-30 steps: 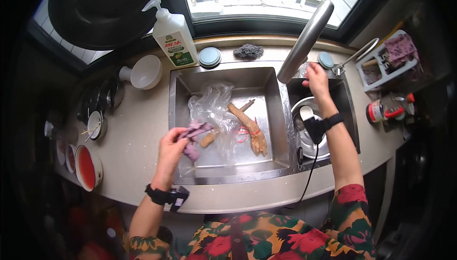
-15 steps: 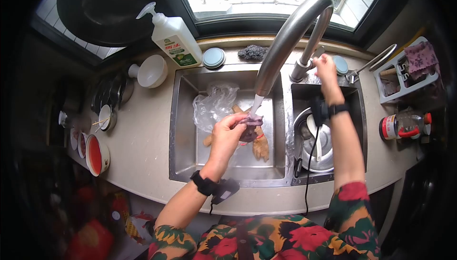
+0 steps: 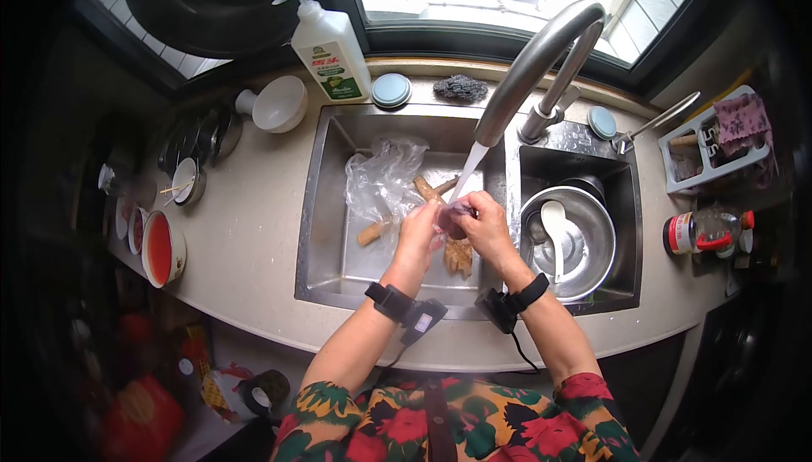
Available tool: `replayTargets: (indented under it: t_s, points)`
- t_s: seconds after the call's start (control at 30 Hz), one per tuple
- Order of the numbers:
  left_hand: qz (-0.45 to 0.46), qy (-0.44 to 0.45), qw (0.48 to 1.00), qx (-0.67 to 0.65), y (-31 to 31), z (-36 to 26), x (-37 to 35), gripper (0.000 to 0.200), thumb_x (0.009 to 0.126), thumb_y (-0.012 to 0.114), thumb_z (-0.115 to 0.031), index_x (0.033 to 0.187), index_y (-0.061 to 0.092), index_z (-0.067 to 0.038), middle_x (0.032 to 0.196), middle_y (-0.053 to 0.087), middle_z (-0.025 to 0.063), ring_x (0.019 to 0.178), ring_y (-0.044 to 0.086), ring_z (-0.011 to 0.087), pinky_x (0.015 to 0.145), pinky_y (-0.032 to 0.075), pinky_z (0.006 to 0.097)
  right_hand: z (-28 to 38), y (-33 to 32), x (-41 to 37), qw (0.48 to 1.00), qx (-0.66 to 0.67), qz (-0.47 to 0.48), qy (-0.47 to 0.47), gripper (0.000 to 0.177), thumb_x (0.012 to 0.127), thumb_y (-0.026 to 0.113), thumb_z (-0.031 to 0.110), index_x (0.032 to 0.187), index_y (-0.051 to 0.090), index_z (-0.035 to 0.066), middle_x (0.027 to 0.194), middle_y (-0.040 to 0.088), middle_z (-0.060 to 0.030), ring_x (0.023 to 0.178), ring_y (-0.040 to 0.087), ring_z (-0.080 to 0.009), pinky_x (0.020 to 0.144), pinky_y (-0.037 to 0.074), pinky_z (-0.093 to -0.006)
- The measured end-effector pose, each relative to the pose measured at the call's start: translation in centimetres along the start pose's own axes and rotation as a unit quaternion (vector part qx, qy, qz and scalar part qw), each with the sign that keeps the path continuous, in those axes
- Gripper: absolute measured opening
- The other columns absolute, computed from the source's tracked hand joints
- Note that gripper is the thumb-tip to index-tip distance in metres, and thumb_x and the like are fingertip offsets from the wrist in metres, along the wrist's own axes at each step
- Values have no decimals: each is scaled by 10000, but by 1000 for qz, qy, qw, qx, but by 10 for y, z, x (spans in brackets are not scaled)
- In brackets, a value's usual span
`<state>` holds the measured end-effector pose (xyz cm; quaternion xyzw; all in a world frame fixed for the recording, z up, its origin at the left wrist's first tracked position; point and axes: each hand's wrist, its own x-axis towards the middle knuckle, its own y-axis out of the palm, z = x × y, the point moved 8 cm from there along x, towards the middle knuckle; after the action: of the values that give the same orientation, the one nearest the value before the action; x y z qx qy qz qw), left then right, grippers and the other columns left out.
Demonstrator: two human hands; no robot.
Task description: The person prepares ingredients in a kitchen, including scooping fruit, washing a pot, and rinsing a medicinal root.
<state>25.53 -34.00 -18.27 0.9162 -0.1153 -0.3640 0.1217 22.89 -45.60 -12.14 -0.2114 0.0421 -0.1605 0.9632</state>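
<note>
Over the left sink basin, my left hand and my right hand are closed together on a small wet purple cloth. Water runs from the faucet down onto the cloth and fingers. My hands hide part of the cloth. Below and behind them lie brown knobbly roots that look like ginger, with a loose root piece to the left. A crumpled clear plastic bag rests in the basin's back left.
The right basin holds a metal colander with a white spoon. A pump bottle, a blue-lidded jar and a dark scrubber line the back. Left stand a white bowl and a red-filled bowl; right, a rack.
My right hand has come from the faucet handle down to the left basin and now grips the purple cloth with my left hand. The water stream looks wider. The view has shifted slightly.
</note>
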Motion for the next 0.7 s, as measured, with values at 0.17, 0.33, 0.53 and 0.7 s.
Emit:
replayTargets:
  t_s: [0.17,0.33,0.53,0.7]
  points:
    - [93,-90,975,-183,2,38,22,251,895,398,-232,982,486,-13,890,568,87,825,575,221,713,493,384,-8,25,-20,959,228,93,137,122,771,607,93,848,579,2,770,583,-30,687,539,-89,614,434,-220]
    - [43,40,995,-85,15,15,12,199,890,436,-198,983,487,-29,867,565,54,723,557,121,637,476,258,-40,18,-5,937,325,-9,129,129,833,548,166,884,531,49,774,549,-4,692,504,-69,667,429,-229]
    - [33,176,964,196,16,8,23,232,879,449,-214,877,578,-21,962,538,65,826,532,135,718,444,266,-55,45,-9,818,523,16,239,241,868,482,230,989,509,23,898,550,-39,831,515,-119,730,428,-266]
    - [-25,206,973,103,6,-23,-2,281,742,611,-124,986,493,-51,1185,385,135,1111,392,249,785,450,376,-26,38,0,807,564,34,170,254,823,460,57,1064,481,-21,1046,546,-116,939,537,-193,826,433,-302]
